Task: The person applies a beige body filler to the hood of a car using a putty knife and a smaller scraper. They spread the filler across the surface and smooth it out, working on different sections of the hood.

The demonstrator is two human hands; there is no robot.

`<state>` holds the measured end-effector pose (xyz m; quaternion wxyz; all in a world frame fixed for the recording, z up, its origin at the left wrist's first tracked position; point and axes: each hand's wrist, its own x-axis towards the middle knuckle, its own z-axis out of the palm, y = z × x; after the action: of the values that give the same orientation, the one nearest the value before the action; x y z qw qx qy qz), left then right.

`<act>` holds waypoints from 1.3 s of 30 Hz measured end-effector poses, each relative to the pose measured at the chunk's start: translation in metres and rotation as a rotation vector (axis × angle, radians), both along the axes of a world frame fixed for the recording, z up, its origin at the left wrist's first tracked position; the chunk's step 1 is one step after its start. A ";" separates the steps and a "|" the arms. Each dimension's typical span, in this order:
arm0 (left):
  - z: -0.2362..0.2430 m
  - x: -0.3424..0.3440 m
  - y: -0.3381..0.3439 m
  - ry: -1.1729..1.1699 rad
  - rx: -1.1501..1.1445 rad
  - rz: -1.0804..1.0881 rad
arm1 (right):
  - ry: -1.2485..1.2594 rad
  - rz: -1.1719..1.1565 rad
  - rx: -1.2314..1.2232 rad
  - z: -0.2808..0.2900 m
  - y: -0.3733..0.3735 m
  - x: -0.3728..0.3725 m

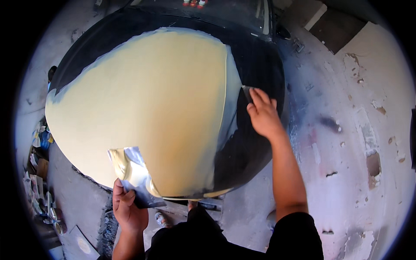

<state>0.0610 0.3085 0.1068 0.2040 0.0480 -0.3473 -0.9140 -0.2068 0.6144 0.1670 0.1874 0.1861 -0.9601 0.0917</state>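
A black car hood lies in front of me, most of it coated in a wide layer of pale yellow filler. Along the coat's right side runs a thin raised ridge, with a greyish smeared band beside it. My right hand presses a thin, dark, flat spreader to the hood at that right edge; the fingers partly hide the tool. Over the hood's near edge, my left hand grips a shiny metal mixing plate by its lower left side. Yellow filler clings to the plate.
A windshield with small red and white figures behind it borders the hood's far side. Peeling paint and dark scuffs mark the pale surface at right. Cluttered boxes and containers stand at left. My sandalled foot shows below the hood.
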 end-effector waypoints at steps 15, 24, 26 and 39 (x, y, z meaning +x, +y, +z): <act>0.001 -0.034 0.049 -0.180 -0.073 0.396 | -0.448 -0.079 0.363 0.032 -0.057 -0.374; -0.010 -0.038 0.048 -0.161 -0.027 0.426 | -0.547 0.094 0.332 0.028 -0.067 -0.371; -0.013 -0.036 0.048 -0.184 0.008 0.423 | -0.645 0.082 0.254 0.043 -0.080 -0.309; -0.020 -0.012 0.030 -0.116 0.035 0.231 | -0.584 0.132 0.334 0.023 -0.058 -0.125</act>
<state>0.0486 0.3384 0.0866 0.2866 0.1441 -0.3349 -0.8860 -0.3322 0.5566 0.1904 -0.1348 0.2419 -0.9609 -0.0054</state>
